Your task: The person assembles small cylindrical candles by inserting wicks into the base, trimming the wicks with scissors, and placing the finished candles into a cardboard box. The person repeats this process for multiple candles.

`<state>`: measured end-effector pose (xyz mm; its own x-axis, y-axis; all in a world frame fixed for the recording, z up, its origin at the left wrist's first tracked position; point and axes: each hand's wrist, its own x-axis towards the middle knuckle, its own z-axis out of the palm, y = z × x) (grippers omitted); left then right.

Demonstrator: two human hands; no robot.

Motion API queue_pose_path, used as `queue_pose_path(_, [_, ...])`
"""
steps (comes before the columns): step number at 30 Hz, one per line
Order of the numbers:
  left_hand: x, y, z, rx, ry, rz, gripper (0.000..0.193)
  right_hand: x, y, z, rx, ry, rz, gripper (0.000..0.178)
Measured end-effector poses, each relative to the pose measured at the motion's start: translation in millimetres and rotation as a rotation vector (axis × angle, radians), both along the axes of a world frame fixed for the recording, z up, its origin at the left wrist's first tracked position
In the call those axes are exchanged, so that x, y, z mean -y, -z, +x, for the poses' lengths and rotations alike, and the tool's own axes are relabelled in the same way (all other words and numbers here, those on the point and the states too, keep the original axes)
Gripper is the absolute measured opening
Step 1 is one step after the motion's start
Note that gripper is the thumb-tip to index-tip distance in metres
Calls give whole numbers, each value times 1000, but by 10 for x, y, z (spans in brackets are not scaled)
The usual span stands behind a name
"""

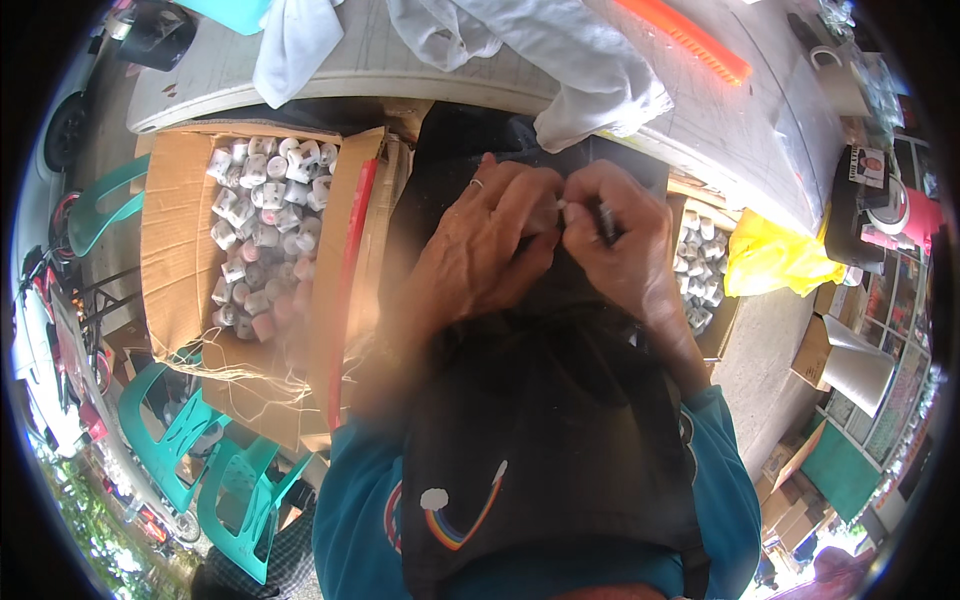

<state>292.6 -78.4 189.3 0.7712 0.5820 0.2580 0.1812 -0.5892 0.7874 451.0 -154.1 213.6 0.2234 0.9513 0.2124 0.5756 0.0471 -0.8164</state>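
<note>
If those fingertips loosen, the small whitish rounded piece could drop onto the black cloth apron; a skidding push might jab the fingers opposite. The left hand curls closed around the piece, between both hands; the right hand, bunched tight beside it, grips what looks like a slim dark tool, mostly hidden from here.

The open box at left is matt cardboard. The far white rag is creased cloth, the near apron dark fabric; at right, the yellow bag looks like glossy, crinkled plastic.
</note>
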Motion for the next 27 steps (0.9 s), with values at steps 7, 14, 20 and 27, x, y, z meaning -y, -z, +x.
queue_pose_path(7, [56, -36, 95, 199, -107, -197, 18, 26, -142, 83, -552, 33, -326, 10])
queue_pose_path(14, [53, -16, 180, 323, -105, -339, 4, -10, -237, 173, -839, 32, -435, 13])
queue_pose_path(20, [142, -59, 218, 309, -182, -553, 2, 35, -177, 132, -769, 83, -324, 10])
queue_pose_path(27, [43, -31, 142, 213, -13, -353, 2, 98, -110, 109, -465, 43, -240, 5])
